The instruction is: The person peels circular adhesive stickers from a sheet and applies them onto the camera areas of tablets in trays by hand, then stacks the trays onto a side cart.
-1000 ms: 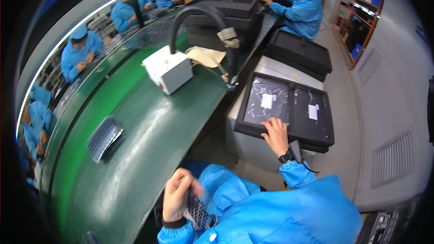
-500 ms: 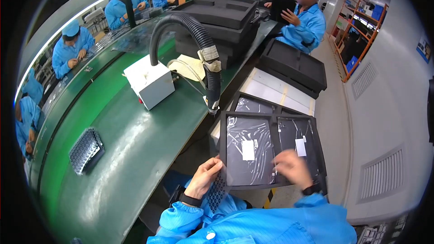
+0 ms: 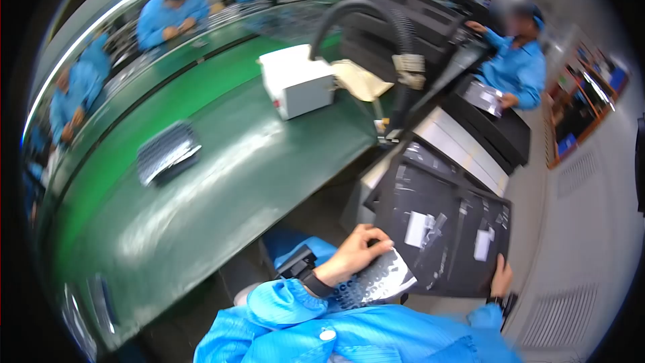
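My left hand [image 3: 356, 253] is closed, its thumb and fingers pinching a silvery bubble-patterned sheet [image 3: 384, 277] that hangs down beside the black tray. At the right edge of the black foam tray [image 3: 454, 272], my right hand [image 3: 501, 277] grips the rim. Two dark wrapped panels lie in the tray's compartments, each with a white label [image 3: 415, 229]. The tray sits tilted over another black tray on a white box [image 3: 463, 151].
A green conveyor [image 3: 222, 181] runs along the left, bearing a silvery packet [image 3: 169, 152] and a white box-shaped device [image 3: 295, 81] with a black hose [image 3: 403, 33]. A co-worker [image 3: 514, 67] at the upper right holds a wrapped item [image 3: 484, 97]. Other people sit across the conveyor.
My right hand has gone from above the tray's panels to its right edge. My left hand shows more of the bubble sheet. The co-worker now holds a wrapped item. The view has turned.
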The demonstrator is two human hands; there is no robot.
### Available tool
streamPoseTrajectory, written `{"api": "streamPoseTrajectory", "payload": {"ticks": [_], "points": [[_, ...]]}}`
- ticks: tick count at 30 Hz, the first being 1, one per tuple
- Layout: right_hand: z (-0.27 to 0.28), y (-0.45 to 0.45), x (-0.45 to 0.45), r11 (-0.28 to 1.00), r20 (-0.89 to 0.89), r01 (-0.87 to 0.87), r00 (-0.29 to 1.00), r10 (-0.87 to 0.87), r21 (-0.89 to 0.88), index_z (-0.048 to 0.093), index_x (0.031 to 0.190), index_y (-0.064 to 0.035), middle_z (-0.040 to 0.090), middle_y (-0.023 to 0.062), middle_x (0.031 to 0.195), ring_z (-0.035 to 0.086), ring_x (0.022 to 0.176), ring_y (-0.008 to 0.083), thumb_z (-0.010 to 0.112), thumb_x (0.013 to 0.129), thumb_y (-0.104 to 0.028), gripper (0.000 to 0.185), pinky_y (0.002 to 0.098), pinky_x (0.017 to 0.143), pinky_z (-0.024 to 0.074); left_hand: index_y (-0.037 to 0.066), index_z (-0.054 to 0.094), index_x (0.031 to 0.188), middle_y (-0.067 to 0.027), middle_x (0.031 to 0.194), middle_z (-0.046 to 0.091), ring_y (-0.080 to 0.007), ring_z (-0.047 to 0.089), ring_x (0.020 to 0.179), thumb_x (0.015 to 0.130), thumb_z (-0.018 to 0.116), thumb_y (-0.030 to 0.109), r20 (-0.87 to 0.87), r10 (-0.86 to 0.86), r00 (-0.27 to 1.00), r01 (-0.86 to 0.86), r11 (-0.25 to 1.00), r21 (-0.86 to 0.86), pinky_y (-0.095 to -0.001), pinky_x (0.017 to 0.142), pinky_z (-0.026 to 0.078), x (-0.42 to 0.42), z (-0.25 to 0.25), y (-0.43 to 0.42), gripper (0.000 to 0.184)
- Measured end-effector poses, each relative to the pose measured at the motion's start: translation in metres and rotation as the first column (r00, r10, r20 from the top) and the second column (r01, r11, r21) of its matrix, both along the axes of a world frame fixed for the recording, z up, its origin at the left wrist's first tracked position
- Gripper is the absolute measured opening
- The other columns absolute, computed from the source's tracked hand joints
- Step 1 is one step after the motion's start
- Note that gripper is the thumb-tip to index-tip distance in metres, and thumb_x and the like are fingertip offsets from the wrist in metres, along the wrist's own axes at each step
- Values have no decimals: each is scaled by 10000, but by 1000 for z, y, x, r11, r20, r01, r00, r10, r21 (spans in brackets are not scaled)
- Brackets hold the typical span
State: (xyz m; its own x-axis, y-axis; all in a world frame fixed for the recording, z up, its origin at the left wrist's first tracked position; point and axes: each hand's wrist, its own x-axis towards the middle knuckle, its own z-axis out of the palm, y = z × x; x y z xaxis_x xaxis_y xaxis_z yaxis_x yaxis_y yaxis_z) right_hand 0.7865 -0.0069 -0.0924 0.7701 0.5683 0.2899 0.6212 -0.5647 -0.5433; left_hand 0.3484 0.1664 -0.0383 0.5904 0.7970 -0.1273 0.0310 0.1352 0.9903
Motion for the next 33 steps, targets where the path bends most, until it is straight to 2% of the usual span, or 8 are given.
{"api": "streamPoseTrajectory", "payload": {"ticks": [5,7,15,19,25,27,29,33], "points": [[-8,-45,3,949,-141,176,980,-143,260,606,1136,128,656,276,1073,605,918,331,512,991,-446,599,384,857,465,92,646,952,-278,1435,344,-403,279,1404,912,665,300,193,-49,980,-5,963,271,-456,1115,275,-22,29,-26,213],[13,-32,-21,901,159,51,979,-131,430,592,1186,108,646,256,1122,610,963,306,474,1020,-393,541,355,892,459,88,642,955,-284,1483,292,-390,260,1419,909,669,267,221,-65,973,-2,957,289,-448,1126,250,-44,46,-28,186],[119,116,-193,727,-120,-249,902,415,640,574,1129,68,613,87,1000,554,941,184,524,1012,-314,403,321,879,435,44,629,841,-163,1362,483,-291,343,1376,868,648,103,416,604,680,-721,654,230,-406,1133,203,-202,77,-95,67],[157,180,-304,362,-294,-722,225,929,590,433,1362,82,533,124,1322,496,1202,189,594,942,-130,497,297,1043,351,68,562,861,28,912,558,-28,479,744,946,607,116,446,858,256,-946,317,-68,-173,681,381,-256,78,-155,107],[99,260,-383,130,-615,-847,-260,744,515,398,1423,50,474,141,1408,431,1297,186,652,877,-76,615,295,1088,315,60,603,951,-5,1032,635,-66,554,866,958,616,148,325,946,17,-957,109,-267,-206,794,427,-306,69,-189,90],[105,265,-380,61,-459,-955,-84,885,292,501,1365,5,525,130,1289,478,1224,208,671,867,-97,536,310,1038,366,50,607,934,-72,1242,606,-94,573,914,957,608,129,252,968,-15,-999,-5,-43,-222,847,430,-302,71,-188,82],[136,265,-376,60,171,-998,58,984,-10,619,1212,-25,507,146,1161,506,1122,253,674,839,-101,384,348,918,434,-13,593,918,-123,1266,605,-119,589,997,943,593,79,128,992,-12,-874,-73,481,-255,895,431,-295,103,-181,95],[223,232,-417,-58,81,-963,-38,996,263,637,1162,-18,559,141,1147,560,1064,291,663,831,-79,337,351,888,455,4,561,881,-96,875,677,-133,631,846,958,569,97,-75,867,492,-798,483,361,-256,786,479,-288,151,-138,122]]}}
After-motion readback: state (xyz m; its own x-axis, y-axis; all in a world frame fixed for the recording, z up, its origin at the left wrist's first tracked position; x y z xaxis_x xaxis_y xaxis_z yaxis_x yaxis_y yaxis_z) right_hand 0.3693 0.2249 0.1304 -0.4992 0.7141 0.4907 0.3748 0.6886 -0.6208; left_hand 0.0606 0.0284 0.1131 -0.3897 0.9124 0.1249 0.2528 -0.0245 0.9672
